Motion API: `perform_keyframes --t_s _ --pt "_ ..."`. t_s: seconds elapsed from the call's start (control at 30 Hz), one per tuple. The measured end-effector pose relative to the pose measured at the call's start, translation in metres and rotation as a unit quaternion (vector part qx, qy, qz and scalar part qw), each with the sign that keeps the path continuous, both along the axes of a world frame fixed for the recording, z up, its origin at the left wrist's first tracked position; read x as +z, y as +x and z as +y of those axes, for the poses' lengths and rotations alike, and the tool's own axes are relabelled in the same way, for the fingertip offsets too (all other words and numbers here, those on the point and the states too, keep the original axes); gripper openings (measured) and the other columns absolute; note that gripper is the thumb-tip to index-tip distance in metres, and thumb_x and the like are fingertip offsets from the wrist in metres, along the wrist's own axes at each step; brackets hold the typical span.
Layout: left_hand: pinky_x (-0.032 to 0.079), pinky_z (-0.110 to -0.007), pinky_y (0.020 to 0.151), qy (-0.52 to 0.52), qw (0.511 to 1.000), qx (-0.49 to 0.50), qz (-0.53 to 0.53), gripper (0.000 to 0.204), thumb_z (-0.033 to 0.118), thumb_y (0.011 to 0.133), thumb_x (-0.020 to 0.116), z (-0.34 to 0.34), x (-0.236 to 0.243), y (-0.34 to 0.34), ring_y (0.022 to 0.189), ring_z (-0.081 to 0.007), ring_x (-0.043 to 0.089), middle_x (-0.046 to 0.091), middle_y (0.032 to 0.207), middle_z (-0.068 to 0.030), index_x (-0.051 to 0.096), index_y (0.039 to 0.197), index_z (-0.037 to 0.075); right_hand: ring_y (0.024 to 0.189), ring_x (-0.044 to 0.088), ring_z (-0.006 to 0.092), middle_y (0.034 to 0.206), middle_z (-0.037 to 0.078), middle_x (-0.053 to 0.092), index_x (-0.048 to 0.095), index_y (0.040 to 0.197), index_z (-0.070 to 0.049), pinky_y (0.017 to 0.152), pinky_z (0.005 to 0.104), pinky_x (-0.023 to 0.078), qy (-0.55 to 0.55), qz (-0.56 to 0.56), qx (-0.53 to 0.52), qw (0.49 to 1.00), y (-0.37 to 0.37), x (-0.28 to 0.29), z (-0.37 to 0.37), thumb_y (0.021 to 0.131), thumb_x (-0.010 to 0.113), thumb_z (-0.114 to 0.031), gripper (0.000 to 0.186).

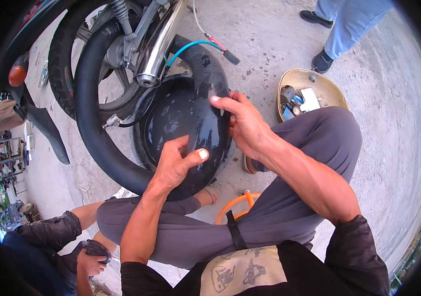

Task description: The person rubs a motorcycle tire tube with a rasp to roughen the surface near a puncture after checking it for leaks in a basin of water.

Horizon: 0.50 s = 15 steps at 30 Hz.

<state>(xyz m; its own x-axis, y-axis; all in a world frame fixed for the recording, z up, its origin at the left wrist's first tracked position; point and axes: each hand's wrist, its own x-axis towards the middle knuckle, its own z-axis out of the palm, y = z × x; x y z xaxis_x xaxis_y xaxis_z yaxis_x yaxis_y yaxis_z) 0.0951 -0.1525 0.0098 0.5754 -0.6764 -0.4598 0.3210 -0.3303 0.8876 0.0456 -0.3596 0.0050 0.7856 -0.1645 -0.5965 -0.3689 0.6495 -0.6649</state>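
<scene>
A large black inner tube (209, 126), inflated and shiny with water on its near right part, arches over a round black basin (138, 135) that holds dark liquid. My left hand (175, 165) grips the tube's lower right stretch, thumb on top and fingers partly hidden on its inner side. Higher up, my right hand (245, 118) is curled around the outer edge, its thumb lying on the wet rubber and its other fingertips partly hidden. On the tube's inner left side sits a silver fitting (113, 121) with a thin black line running from it.
A motorcycle wheel (65, 64) and chrome exhaust (158, 49) stand just beyond the tube. A teal hose (188, 46) crosses it. A tan bowl of small items (336, 89) is at right, an orange hose (235, 203) near my legs. Other people are at upper right and lower left.
</scene>
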Motion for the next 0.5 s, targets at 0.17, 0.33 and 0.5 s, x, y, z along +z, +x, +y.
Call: perform_keyframes --t_s 0.17,0.33,0.5 --pt "0.048 -0.029 0.079 -0.001 1.000 -0.002 0.004 0.057 0.042 0.084 0.077 -0.010 0.003 0.006 0.088 -0.0122 0.059 0.069 0.096 -0.0058 0.071 0.113 -0.006 0.119 0.056 0.0222 0.139 0.014 0.052 0.032 0.153 0.000 0.103 0.0345 0.042 0.095 -0.052 -0.048 0.993 -0.013 0.015 -0.006 0.084 0.069 -0.012 0.079" --pt "0.048 -0.029 0.078 0.003 1.000 0.009 0.016 0.055 0.041 0.083 0.077 -0.021 0.002 0.004 0.087 -0.0117 0.059 0.069 0.095 -0.0051 0.071 0.112 -0.006 0.134 0.050 0.0191 0.150 0.010 0.049 0.028 0.160 -0.002 0.110 0.0317 0.039 0.124 -0.133 -0.053 0.982 -0.033 0.005 -0.003 0.077 0.055 0.002 0.087" --pt "0.049 -0.028 0.078 0.000 1.000 0.010 0.021 0.053 0.039 0.084 0.078 -0.026 0.002 0.003 0.087 -0.0108 0.059 0.069 0.094 -0.0044 0.071 0.112 -0.006 0.141 0.044 0.0200 0.155 0.009 0.042 0.020 0.162 -0.001 0.116 0.0332 0.034 0.139 -0.154 -0.062 0.976 -0.039 0.001 -0.001 0.071 0.058 0.009 0.100"
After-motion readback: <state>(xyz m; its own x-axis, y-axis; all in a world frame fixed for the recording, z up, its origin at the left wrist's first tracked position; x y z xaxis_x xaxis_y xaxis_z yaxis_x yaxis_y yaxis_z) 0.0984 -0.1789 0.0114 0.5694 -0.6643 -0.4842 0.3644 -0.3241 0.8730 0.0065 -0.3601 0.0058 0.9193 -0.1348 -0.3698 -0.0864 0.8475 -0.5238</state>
